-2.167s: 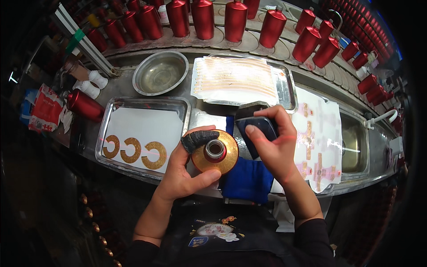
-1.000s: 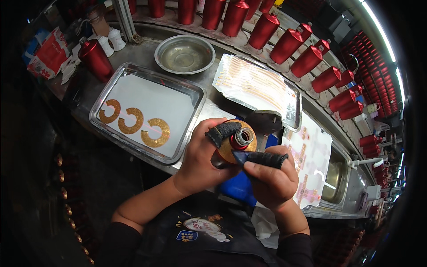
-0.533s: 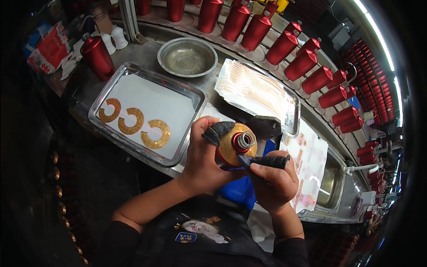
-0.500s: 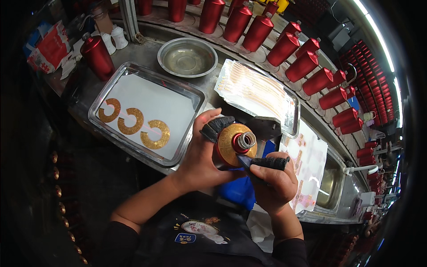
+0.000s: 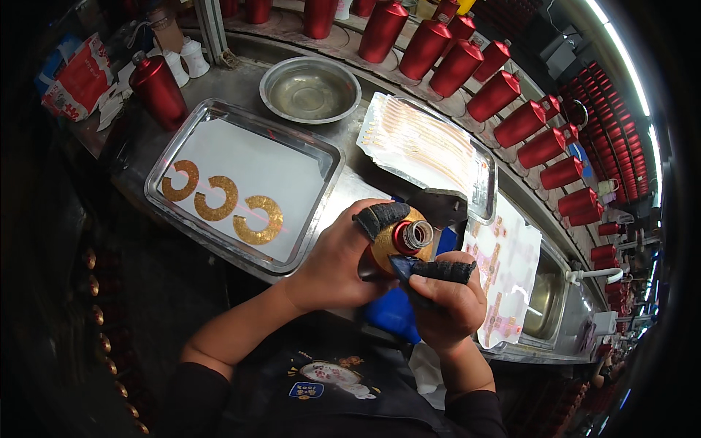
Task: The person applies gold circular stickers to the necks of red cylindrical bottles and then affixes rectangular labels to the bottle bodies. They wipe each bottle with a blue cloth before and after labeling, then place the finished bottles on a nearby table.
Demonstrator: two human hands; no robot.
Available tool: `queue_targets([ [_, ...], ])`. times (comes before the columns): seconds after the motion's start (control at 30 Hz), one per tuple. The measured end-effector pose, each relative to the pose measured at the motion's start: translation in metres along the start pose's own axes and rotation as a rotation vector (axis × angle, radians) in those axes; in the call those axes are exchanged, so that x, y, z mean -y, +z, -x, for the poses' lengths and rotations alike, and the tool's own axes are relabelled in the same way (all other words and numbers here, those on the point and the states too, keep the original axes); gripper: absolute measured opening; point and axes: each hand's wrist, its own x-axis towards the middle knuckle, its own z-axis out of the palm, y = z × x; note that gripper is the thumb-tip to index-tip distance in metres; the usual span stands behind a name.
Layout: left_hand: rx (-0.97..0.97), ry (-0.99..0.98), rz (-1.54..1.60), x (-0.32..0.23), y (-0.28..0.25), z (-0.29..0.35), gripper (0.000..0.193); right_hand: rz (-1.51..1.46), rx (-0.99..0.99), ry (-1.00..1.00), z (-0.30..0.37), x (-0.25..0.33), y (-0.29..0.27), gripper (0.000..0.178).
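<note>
My left hand is wrapped round a red bottle with an uncapped, threaded neck, tilted with its mouth toward me. A gold decal covers the bottle's shoulder. The left thumb, in a black sleeve, presses on that shoulder near the neck. My right hand pinches a dark, pointed scraper, its tip against the shoulder just below the neck. Black covering wraps a digit of this hand too. The bottle's lower body is hidden behind my hands.
Left of my hands lies a metal tray with C-shaped gold decals on a white sheet. Beyond are a metal basin, a lone red bottle and a conveyor carrying red bottles. Strip decals and a sink are right.
My left hand has shifted right, its thumb now further over the bottle's shoulder. The bottle has moved slightly right, and the scraper stays against it. Bottles on the conveyor have travelled right.
</note>
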Motion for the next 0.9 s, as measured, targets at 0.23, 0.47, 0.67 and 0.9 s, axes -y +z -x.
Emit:
queue_targets([
  [0.23, -0.095, -0.116, 0.221, -0.001, 0.009, 0.003, 0.089, -0.020, 0.000, 0.022, 0.003, 0.000, -0.001, 0.034],
  [0.47, -0.188, 0.000, 0.040, -0.004, 0.008, 0.001, 0.090, -0.050, -0.009, 0.019, 0.003, 0.000, 0.002, 0.036],
  [0.67, -0.214, 0.081, -0.214, 0.001, 0.009, 0.007, 0.092, -0.070, -0.012, 0.011, 0.009, -0.003, -0.001, 0.038],
  [0.9, -0.154, -0.022, -0.118, 0.015, 0.018, 0.009, 0.094, 0.057, -0.098, -0.024, 0.011, 0.010, 0.017, 0.041],
])
